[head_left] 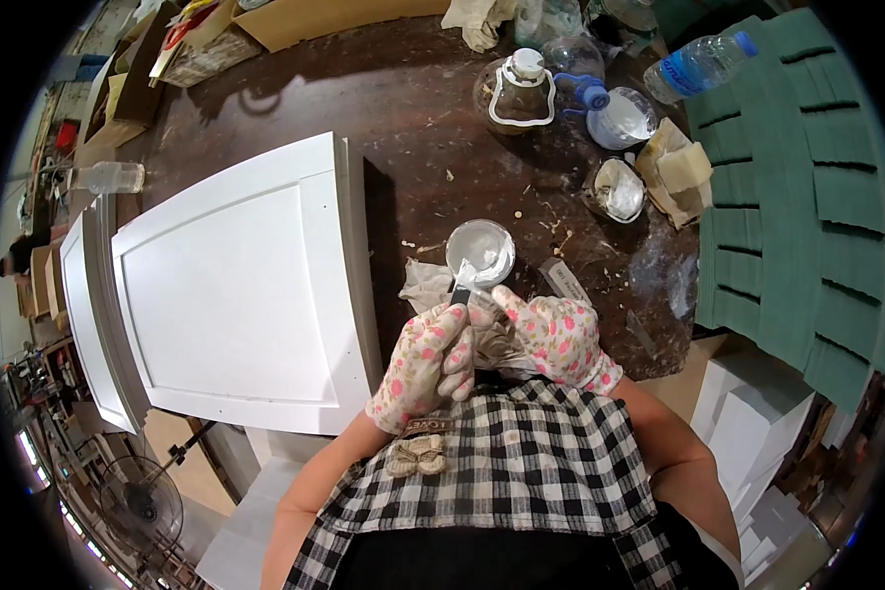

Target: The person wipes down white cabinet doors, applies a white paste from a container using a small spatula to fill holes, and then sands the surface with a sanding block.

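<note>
The left hand (pixel 428 362), in a flowered glove, is gripping a putty knife (pixel 462 285) whose blade, smeared white, is dipping into a round bowl of white filler (pixel 482 248) on the dark workbench (pixel 413 118). The right hand (pixel 559 336) is pinching the blade's edge with its fingertips.

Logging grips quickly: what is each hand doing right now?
Left hand: closed around the putty knife.
Right hand: forefinger touching the blade; grip cannot be told.

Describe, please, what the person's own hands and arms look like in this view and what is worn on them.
Both the left hand and the right hand wear light fabric gloves printed with pink flowers and small green specks, ending in knitted cuffs at the wrists. The forearms are bare, with no sleeves showing. A black-and-white checked apron covers the chest below them.
</note>
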Demonstrator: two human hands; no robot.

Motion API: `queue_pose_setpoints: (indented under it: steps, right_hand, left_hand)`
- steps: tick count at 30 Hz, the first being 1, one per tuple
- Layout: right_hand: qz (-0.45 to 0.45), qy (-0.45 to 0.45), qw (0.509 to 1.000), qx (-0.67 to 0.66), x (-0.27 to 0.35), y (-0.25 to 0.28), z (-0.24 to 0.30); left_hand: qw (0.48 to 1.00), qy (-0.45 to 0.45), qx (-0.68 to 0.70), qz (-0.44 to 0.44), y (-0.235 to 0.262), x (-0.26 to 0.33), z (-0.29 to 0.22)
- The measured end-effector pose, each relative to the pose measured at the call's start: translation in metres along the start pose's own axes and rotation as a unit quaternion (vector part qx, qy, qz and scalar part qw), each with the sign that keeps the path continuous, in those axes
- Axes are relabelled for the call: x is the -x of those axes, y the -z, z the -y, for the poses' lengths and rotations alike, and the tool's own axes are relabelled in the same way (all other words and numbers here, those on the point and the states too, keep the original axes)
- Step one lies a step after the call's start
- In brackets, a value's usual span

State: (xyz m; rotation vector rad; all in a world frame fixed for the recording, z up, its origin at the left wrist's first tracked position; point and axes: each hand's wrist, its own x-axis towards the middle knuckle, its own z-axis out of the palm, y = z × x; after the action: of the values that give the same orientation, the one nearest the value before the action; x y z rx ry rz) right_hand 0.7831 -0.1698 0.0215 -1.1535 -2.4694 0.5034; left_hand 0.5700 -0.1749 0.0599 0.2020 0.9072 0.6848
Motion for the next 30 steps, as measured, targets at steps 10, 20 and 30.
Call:
queue_pose_setpoints:
  steps: [10,20,30]
  right_hand:
    - [-0.069,-0.039,0.997,0.020,-0.001,-0.004,-0.008]
    - [-0.040,0.022,0.999,0.001,-0.004,-0.001,-0.006]
    - [-0.044,-0.018,0.997,0.059,-0.009,0.005,-0.008]
  left_hand:
    - [0.999,-0.019,0.024,-0.010,-0.001,-0.001,0.002]
    - [0.999,-0.014,0.048,0.007,0.000,-0.001,0.005]
    - [0.998,-0.063,0.013,-0.005,0.007,0.001,0.010]
